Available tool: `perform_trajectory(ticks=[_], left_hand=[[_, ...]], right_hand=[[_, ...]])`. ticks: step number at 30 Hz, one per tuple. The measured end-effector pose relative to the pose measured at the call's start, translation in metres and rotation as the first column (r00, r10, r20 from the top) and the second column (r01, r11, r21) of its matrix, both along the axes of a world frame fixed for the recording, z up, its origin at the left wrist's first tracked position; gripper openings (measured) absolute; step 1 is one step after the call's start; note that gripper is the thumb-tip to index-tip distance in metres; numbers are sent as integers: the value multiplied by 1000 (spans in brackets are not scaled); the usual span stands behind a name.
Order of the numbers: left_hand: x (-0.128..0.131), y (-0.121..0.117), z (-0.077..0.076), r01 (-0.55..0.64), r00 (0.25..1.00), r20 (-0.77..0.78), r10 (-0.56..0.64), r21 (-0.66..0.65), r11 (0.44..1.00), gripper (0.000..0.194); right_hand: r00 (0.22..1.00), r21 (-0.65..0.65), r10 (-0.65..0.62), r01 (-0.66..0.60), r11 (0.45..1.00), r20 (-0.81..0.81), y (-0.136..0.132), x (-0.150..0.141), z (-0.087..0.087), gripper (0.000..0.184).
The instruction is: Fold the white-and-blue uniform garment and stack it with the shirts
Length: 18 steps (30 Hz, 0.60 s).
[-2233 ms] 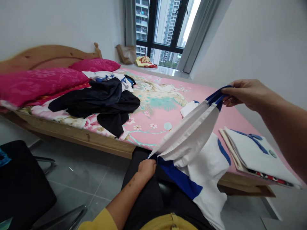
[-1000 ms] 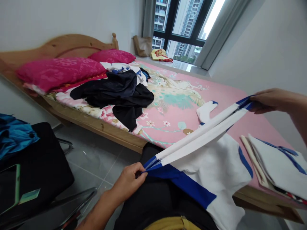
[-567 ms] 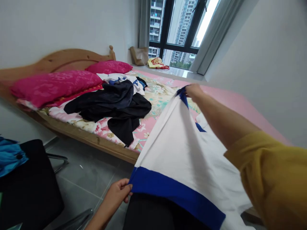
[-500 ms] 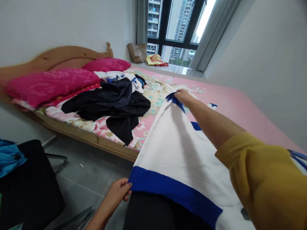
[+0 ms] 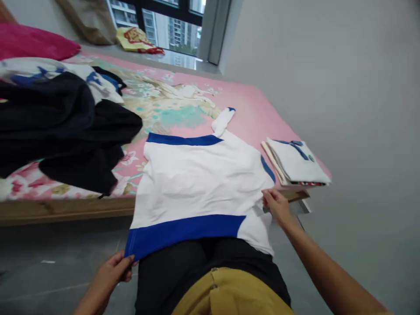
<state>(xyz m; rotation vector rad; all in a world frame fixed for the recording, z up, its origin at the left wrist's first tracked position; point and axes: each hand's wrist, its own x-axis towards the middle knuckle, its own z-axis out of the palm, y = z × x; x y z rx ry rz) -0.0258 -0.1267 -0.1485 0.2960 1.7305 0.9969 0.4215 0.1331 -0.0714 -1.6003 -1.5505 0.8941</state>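
Observation:
A white shirt (image 5: 193,183) with blue bands lies spread over the bed's edge and across my lap. Between the thumb and fingers of my left hand (image 5: 118,267), its lower left blue corner is pinched. On the other side, my right hand (image 5: 276,204) has its fingers closed at the shirt's white right edge, just below a curved blue strip. One white sleeve with a blue end sticks out toward the far side of the bed.
To the right, a stack of folded clothes (image 5: 297,162) sits near the bed's corner. Dark clothes (image 5: 65,113) are heaped on the left, before a pink pillow (image 5: 36,42). A yellow bag (image 5: 134,40) lies on the windowsill, and a wall rises at right.
My right hand has left the shirt's far blue end and come back to its right edge. The shirt now lies flatter. My left hand still pinches its corner; the view has turned right.

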Motion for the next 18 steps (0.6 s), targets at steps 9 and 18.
perform_trajectory(ticks=[9,18], left_hand=[[10,2,57,-243,970,35,242,11,970,40],[21,8,89,-331,940,100,326,28,943,24]], right_hand=[[964,184,121,-166,969,235,-136,37,-23,18],[735,77,340,-469,880,587,-120,-15,-20,11]])
